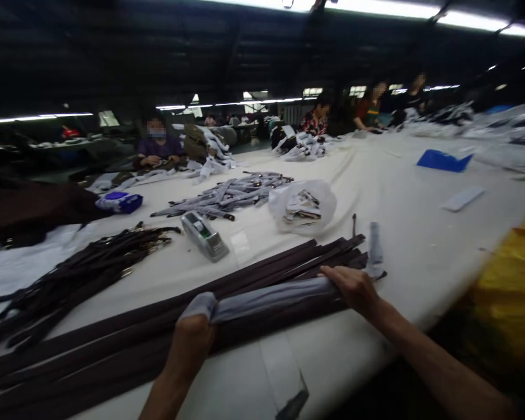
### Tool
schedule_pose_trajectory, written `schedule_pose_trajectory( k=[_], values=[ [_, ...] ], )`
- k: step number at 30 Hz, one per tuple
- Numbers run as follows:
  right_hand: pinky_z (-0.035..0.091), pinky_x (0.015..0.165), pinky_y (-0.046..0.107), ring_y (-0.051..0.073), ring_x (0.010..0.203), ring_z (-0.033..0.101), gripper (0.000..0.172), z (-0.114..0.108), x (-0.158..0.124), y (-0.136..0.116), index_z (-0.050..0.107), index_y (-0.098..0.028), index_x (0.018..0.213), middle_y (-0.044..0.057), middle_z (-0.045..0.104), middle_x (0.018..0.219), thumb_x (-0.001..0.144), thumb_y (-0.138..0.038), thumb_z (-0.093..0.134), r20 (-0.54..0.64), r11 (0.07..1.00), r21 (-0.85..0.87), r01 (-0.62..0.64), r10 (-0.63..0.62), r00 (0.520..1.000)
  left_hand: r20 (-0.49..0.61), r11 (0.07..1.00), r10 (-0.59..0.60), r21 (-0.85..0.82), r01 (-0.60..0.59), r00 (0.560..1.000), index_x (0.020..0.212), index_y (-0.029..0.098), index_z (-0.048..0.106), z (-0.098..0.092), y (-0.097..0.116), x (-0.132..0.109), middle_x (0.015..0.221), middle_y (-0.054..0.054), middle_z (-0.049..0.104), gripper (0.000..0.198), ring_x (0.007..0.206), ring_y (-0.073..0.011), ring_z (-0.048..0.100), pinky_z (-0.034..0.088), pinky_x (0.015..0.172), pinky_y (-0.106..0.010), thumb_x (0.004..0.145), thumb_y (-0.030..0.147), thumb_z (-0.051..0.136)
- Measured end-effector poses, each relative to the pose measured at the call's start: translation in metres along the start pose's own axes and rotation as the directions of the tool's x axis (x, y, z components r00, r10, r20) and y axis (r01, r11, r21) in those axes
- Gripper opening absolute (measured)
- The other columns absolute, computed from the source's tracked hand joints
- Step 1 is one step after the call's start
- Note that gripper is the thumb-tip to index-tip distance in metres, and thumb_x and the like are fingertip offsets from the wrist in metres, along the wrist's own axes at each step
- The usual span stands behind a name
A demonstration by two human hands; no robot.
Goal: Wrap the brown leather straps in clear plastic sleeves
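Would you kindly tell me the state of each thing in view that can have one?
left hand: grip shut on grey strip end
right hand: laid on its other end, grip unclear
grey strip: stretched over the brown straps
brown straps: flat, side by side on the table
plastic bag: crumpled, filled
tape dispenser: upright, untouched

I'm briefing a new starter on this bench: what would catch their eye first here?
The long dark brown strips running across the white table, nearest the camera. Over them, the left hand clasps one end of a grey strip and the right hand lies on the other.
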State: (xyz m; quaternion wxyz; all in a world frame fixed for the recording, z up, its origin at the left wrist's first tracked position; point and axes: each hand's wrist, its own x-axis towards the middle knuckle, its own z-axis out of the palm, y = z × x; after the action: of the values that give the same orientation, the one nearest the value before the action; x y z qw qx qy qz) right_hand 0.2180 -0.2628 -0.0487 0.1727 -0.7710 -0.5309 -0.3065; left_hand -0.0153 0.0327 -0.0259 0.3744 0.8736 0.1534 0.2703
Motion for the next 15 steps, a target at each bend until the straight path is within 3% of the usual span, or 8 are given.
schedule_pose_trajectory(
  k=[2,4,6,8,10,12,15],
  values=[
    [0.041,0.058,0.028,0.017,0.061,0.055,0.029,0.004,-0.002,0.008,0.062,-0.012,0.103,0.007,0.06,0.068,0.091,-0.027,0.041,0.02,0.999,0.023,0.029,-0.029,0.999,0.04,0.999,-0.049,-0.011,0.049,0.998,0.078,0.018,0.06,-0.007,0.002,-0.006,0.072,-0.001,0.053,0.012,0.072,-0.0179,0.051,0.043,0.071,-0.031,0.068,0.022,0.064],
    [0.041,0.058,0.03,0.019,0.062,0.055,0.036,0.004,-0.006,0.012,0.061,-0.01,0.105,0.008,0.06,0.07,0.088,-0.038,0.045,0.012,0.997,0.028,0.067,-0.068,0.998,0.025,0.936,-0.157,-0.315,0.157,0.987,0.085,0.017,0.06,-0.01,0.006,-0.004,0.067,0.001,0.047,0.026,0.065,-0.0147,0.047,0.041,0.063,-0.026,0.061,0.021,0.069],
    [0.041,0.058,0.031,0.019,0.061,0.056,0.046,0.005,-0.011,0.016,0.061,-0.009,0.107,0.009,0.06,0.071,0.085,-0.048,0.05,-0.002,0.993,0.006,0.117,-0.117,0.993,-0.02,0.717,-0.253,-0.675,0.173,0.967,0.092,0.017,0.057,-0.018,0.008,-0.001,0.066,0.003,0.042,0.037,0.062,-0.0119,0.044,0.042,0.065,-0.024,0.059,0.027,0.072],
    [0.041,0.058,0.03,0.018,0.061,0.056,0.044,0.008,-0.018,0.019,0.061,-0.011,0.104,0.008,0.06,0.073,0.084,-0.049,0.051,-0.015,0.986,-0.031,0.163,-0.164,0.986,-0.087,0.52,-0.322,-0.848,0.1,0.943,0.091,0.017,0.055,-0.031,0.008,0.0,0.063,0.004,0.037,0.037,0.059,-0.0095,0.041,0.045,0.07,-0.026,0.066,0.041,0.066],
    [0.041,0.058,0.029,0.016,0.06,0.055,0.033,0.014,-0.022,0.023,0.063,-0.015,0.098,0.007,0.061,0.075,0.086,-0.044,0.051,-0.025,0.982,-0.058,0.181,-0.183,0.983,-0.114,0.472,-0.372,-0.878,0.081,0.921,0.083,0.017,0.054,-0.047,0.005,-0.002,0.058,0.006,0.029,0.037,0.05,-0.0072,0.033,0.045,0.06,-0.023,0.075,0.052,0.054],
    [0.04,0.057,0.029,0.015,0.058,0.055,0.026,0.02,-0.024,0.026,0.064,-0.018,0.094,0.006,0.06,0.073,0.087,-0.039,0.052,-0.025,0.985,-0.052,0.163,-0.165,0.986,-0.089,0.442,-0.416,-0.89,0.116,0.905,0.074,0.016,0.051,-0.063,0.0,-0.006,0.053,0.007,0.024,0.04,0.044,-0.0058,0.025,0.035,0.045,-0.017,0.079,0.055,0.05],
    [0.042,0.058,0.029,0.014,0.061,0.057,0.028,0.025,-0.024,0.032,0.063,-0.02,0.104,0.009,0.061,0.076,0.091,-0.036,0.044,0.003,0.987,0.005,0.16,-0.16,0.987,-0.031,0.458,-0.46,-0.865,0.207,0.887,0.067,0.014,0.051,-0.079,-0.01,-0.014,0.045,0.008,0.023,0.042,0.037,-0.0041,0.018,0.022,0.035,-0.014,0.079,0.055,0.051]
  ],
)
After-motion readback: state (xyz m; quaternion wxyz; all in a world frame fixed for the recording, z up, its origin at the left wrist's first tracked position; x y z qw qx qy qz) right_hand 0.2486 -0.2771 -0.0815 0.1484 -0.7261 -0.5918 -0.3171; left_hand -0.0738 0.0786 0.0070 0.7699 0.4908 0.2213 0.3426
